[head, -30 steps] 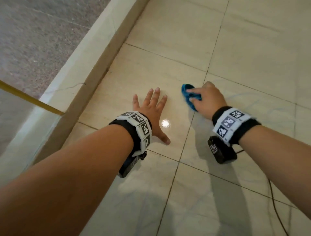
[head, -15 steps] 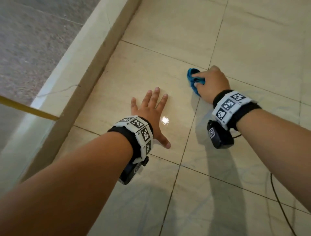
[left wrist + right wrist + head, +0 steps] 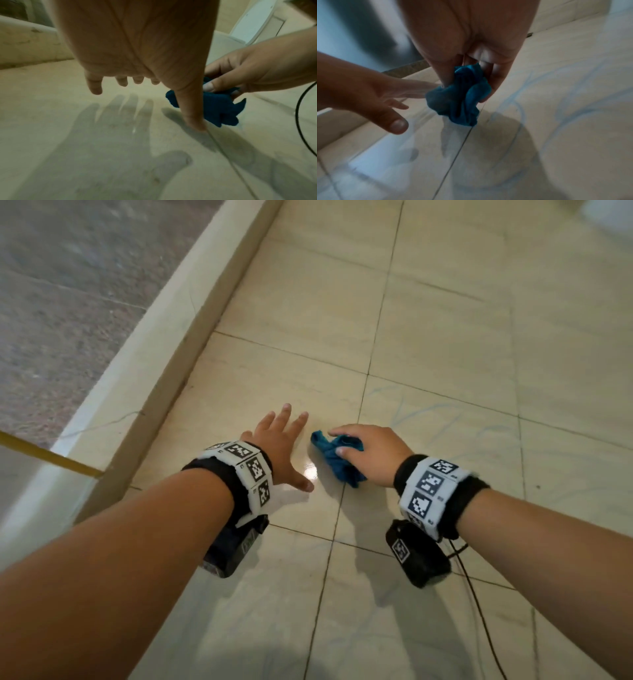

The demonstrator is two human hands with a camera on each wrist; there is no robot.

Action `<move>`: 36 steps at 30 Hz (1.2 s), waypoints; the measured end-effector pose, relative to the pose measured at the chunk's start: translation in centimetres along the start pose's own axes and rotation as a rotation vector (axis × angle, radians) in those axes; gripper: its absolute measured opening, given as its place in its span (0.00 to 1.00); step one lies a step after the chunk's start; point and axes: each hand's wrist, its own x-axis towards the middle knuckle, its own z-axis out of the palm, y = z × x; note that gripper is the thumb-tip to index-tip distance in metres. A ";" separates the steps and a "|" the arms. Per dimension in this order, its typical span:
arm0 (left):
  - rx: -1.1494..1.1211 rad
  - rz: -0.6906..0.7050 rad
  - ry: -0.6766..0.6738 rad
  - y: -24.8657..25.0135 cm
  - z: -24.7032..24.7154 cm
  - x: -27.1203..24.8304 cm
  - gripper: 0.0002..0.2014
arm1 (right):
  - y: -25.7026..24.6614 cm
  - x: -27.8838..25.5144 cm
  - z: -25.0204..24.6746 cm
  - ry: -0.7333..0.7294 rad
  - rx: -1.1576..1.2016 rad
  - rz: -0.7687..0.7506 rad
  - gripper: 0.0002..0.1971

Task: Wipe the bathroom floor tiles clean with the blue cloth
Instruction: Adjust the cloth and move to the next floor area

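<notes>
Since half a second ago the right hand (image 3: 368,453) has dragged the blue cloth (image 3: 334,458) back along the floor tiles (image 3: 445,344), beside the left hand (image 3: 281,446), whose fingers lie spread flat. Left wrist view shows thumb and fingers pinching the bunched cloth. Right wrist view shows faint blue streaks (image 3: 565,108) beside it; so small a wad may smear or miss them.

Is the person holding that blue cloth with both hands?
No, only the right hand grips the crumpled blue cloth; the left hand lies spread with straight fingers on the beige floor tile beside it.
</notes>
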 end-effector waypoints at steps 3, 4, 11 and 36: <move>-0.054 0.090 0.101 1.0 -1.9 -0.7 0.57 | -0.5 -1.2 -3.7 0.018 -0.028 -0.015 0.13; -0.063 0.116 0.121 1.4 -2.6 -0.9 0.55 | -0.8 -1.6 -4.9 0.000 -0.055 -0.027 0.12; -0.230 0.277 0.164 5.5 -7.8 -3.1 0.40 | -2.6 -3.3 -10.9 -0.063 -0.175 -0.090 0.13; -0.073 0.050 0.131 9.4 -13.3 -3.2 0.06 | 2.6 0.0 -13.2 -0.257 0.813 0.096 0.10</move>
